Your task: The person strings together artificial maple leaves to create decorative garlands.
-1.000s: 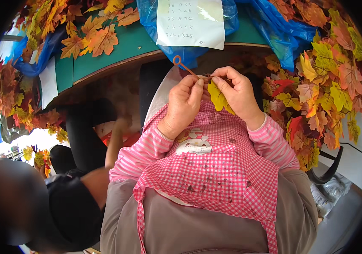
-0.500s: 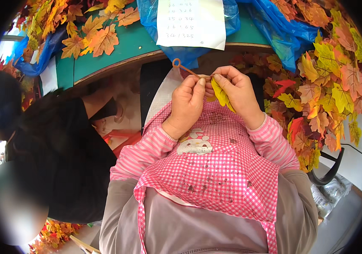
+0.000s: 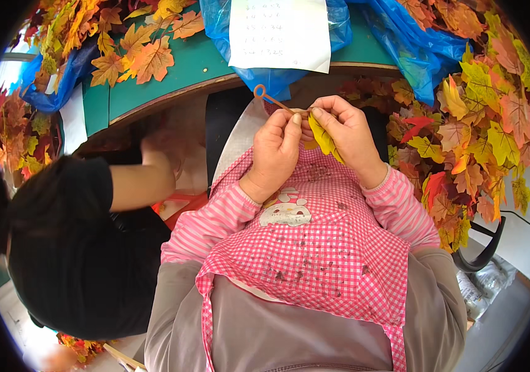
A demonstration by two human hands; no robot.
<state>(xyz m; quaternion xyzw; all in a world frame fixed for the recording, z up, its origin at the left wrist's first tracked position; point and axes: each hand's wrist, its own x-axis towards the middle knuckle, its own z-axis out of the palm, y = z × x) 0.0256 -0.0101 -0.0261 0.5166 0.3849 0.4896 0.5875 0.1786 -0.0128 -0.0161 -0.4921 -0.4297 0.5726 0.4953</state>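
Observation:
Above my lap, my left hand (image 3: 274,152) pinches a thin orange-brown looped stem (image 3: 277,103) between thumb and forefinger. Its ring end sticks out up and to the left, past the fingertips. Close beside it on the right, my right hand (image 3: 350,136) is closed, thumb against forefinger, on a yellow artificial leaf (image 3: 324,139) that hangs down from the grip. The fingertips of both hands nearly meet at the stem's other end. My fingers hide where the leaf and stem come together.
A green table (image 3: 153,93) curves ahead, with a handwritten paper sheet (image 3: 280,37) over blue plastic bags (image 3: 389,37). Autumn-coloured artificial leaves (image 3: 463,124) pile up at the right, more at the far left. Close on my left, a person in black (image 3: 85,248) leans forward.
The person on my left has shifted, and a bare forearm now reaches toward the space under the table. My hands, the stem and the leaf stay almost still.

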